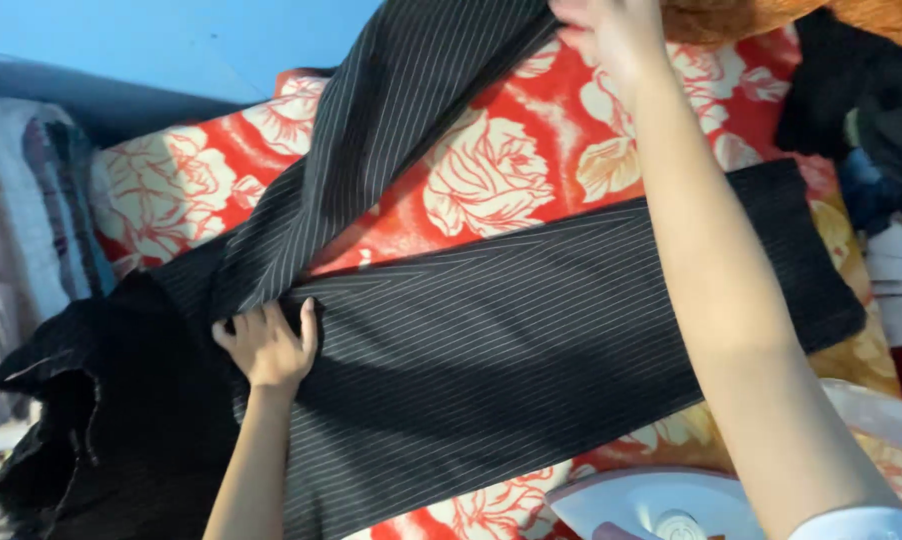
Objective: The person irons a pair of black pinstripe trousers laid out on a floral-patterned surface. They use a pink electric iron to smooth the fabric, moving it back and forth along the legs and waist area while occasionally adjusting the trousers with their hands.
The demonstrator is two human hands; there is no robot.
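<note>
Black pinstriped trousers (501, 350) lie spread over a red cloth with cream roses (511, 160). One leg lies flat across the middle. The other leg (371, 130) is lifted and stretched up toward the top of the view. My left hand (267, 345) presses down flat at the crotch where the two legs meet, fingers spread. My right hand (611, 30) is at the top edge, gripping the raised leg's far end; its fingers are partly cut off by the frame.
A white iron (651, 505) sits at the bottom edge beside my right forearm. Folded clothes (31, 200) are stacked at the left. Dark garments (871, 110) are piled at the right, with an orange fabric (751, 15) at the top.
</note>
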